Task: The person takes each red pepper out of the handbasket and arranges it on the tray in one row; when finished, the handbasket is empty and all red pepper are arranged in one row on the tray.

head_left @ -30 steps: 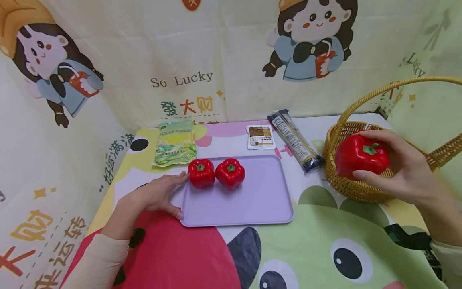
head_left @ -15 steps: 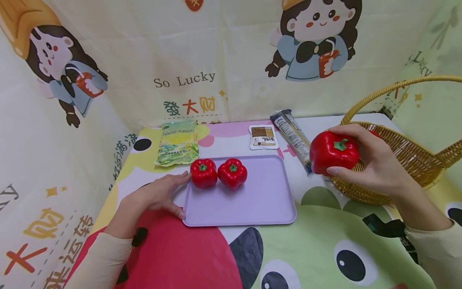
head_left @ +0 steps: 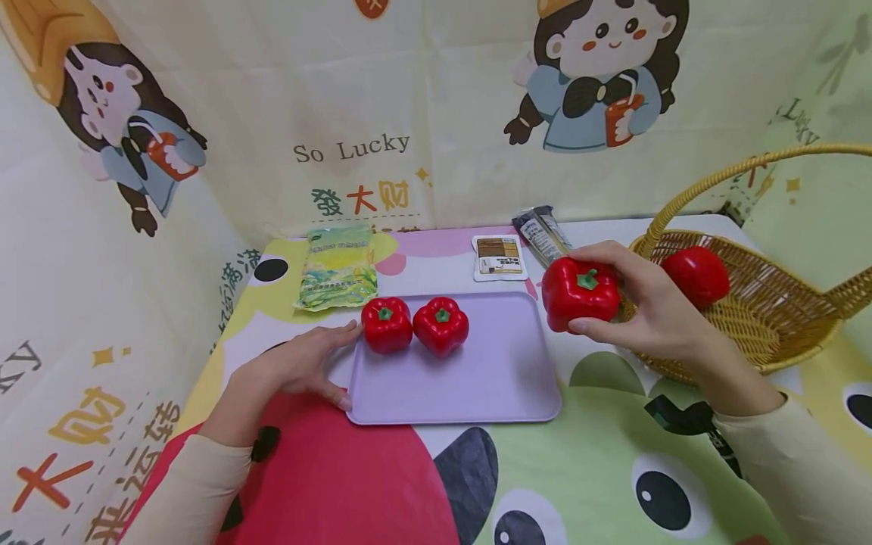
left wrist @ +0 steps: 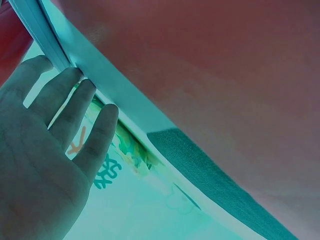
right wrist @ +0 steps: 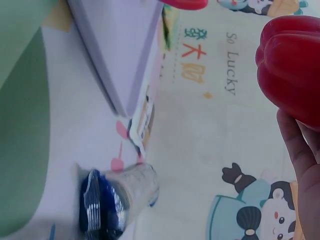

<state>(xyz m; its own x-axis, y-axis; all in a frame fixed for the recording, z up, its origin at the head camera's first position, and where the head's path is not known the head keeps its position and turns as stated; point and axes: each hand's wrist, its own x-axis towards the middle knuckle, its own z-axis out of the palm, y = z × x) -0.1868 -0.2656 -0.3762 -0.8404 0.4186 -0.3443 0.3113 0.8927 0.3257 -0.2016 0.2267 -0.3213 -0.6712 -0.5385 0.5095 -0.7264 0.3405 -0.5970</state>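
Note:
My right hand (head_left: 664, 310) grips a red bell pepper (head_left: 575, 299) with a green stem, between thumb and fingers. It is held up just right of the lilac tray (head_left: 500, 378); the right wrist view shows this bell pepper (right wrist: 292, 65) from the side, partly cut off. Two more red bell peppers, one at the left edge (head_left: 386, 327) and one beside it (head_left: 441, 329), sit on the tray. At the tray's left side rests my left hand (head_left: 293, 371), fingers spread, thumb at the near corner. Another red bell pepper (head_left: 696, 276) lies in the wicker basket (head_left: 763, 333).
Behind the tray lie a green-yellow packet (head_left: 338, 269) and a small white-brown packet (head_left: 499, 258). A long, dark-ended packet (head_left: 541, 231) is partly hidden behind my right hand and the pepper. The basket's tall handle (head_left: 722, 178) arches over the right side.
My right hand has carried the bell pepper leftward from over the basket toward the tray, uncovering the pepper inside the basket. My left hand stays at the tray's edge.

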